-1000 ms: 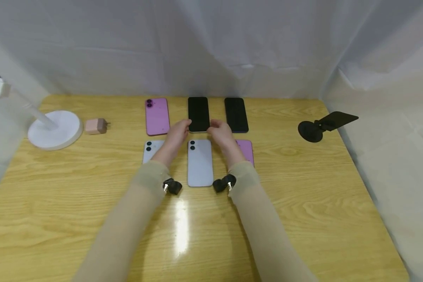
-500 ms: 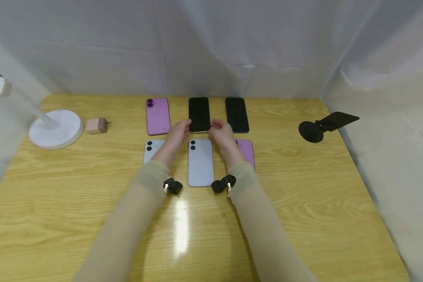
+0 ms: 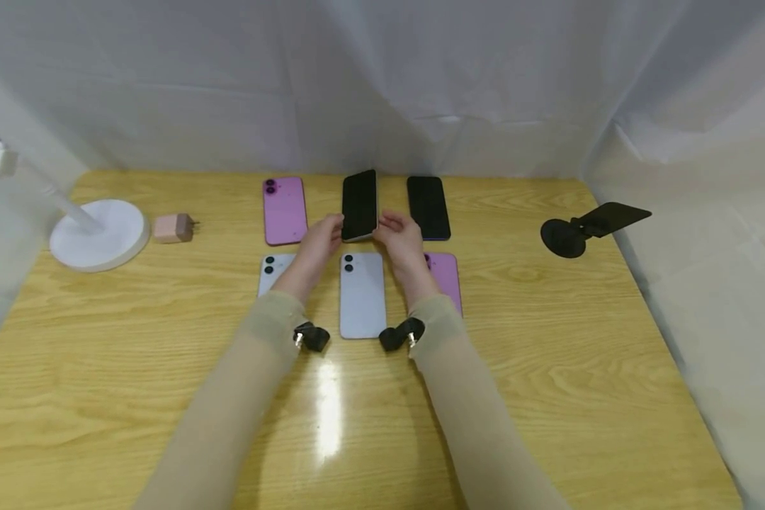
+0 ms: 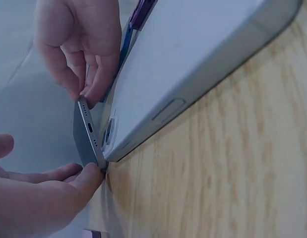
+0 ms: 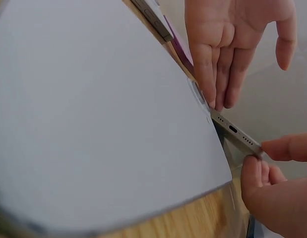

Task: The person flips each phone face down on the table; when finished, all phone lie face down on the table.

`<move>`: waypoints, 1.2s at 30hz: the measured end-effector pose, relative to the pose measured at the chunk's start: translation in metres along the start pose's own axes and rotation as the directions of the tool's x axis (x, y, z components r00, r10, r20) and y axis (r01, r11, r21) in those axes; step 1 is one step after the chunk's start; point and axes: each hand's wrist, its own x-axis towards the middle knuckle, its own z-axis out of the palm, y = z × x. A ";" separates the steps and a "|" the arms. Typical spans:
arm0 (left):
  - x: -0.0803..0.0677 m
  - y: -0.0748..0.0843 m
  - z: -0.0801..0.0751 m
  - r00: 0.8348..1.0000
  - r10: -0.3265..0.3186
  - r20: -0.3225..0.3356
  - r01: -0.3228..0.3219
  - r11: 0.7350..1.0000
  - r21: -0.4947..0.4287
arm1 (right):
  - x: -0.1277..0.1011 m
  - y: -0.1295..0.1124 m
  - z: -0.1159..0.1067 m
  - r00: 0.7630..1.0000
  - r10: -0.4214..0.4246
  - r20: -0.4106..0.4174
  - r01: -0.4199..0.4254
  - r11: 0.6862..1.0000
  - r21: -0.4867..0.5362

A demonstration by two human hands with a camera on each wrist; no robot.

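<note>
A smartphone [image 3: 360, 205], dark screen up and silver-edged, stands in the middle of the back row, its right side tipped up. My right hand [image 3: 403, 244] pinches its near right corner between thumb and fingers; the right wrist view shows this grip beside the phone's charging port [image 5: 233, 129]. On the opposite side, my left hand [image 3: 317, 244] touches the lower left corner with nearly straight fingers, and its thumb [image 4: 3, 146] stands apart. Just below lies a pale lavender phone [image 3: 363, 297], camera side up, between my wrists.
Left of the hands lie a pink phone [image 3: 285, 212] and a white phone [image 3: 273, 269]. On the right are a dark-screened phone [image 3: 428, 209] and another pink phone [image 3: 445, 276]. Farther out stand a white lamp base [image 3: 98, 237], a pink charger [image 3: 173, 228] and a black stand [image 3: 562, 238].
The middle back phone lay flat before; its right side has now risen, lifted by my right hand. My left hand has stayed at its left corner.
</note>
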 end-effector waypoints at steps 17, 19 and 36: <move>-0.009 0.011 0.004 0.995 0.076 0.062 -0.077 0.997 0.011 | -0.002 -0.001 0.016 0.990 -0.136 0.020 0.137 0.989 -0.051; -0.011 0.014 0.005 0.996 0.076 0.056 -0.077 0.997 0.010 | -0.002 -0.002 0.019 0.987 -0.157 0.030 0.159 0.985 -0.063; -0.018 0.022 -0.012 0.989 0.147 -0.012 -0.146 0.988 0.059 | -0.009 -0.008 0.035 0.955 -0.185 0.234 0.228 0.959 -0.170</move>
